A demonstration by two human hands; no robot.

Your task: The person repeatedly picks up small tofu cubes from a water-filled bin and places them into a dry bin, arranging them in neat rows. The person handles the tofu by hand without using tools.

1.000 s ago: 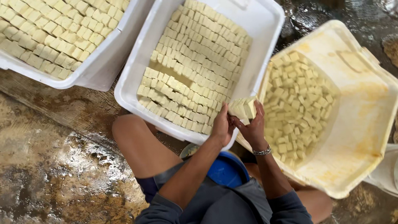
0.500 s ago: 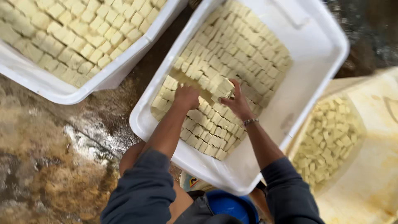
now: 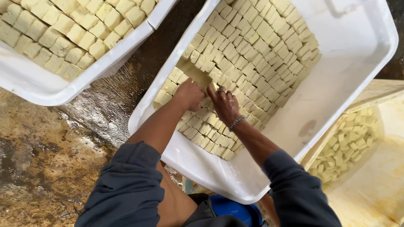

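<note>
Both our hands had dropped from mid-air into the white tub. Left hand and right hand pressed narrow onto pale cubes at nine o'clock; soft rows might crumble.

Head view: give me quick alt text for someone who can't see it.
A person's left hand and right hand press down among rows of pale yellow cubes in a white tub, beside a gap in the rows. A second white tub of cubes sits upper left and a cream tub lower right, all on a wet floor.
</note>
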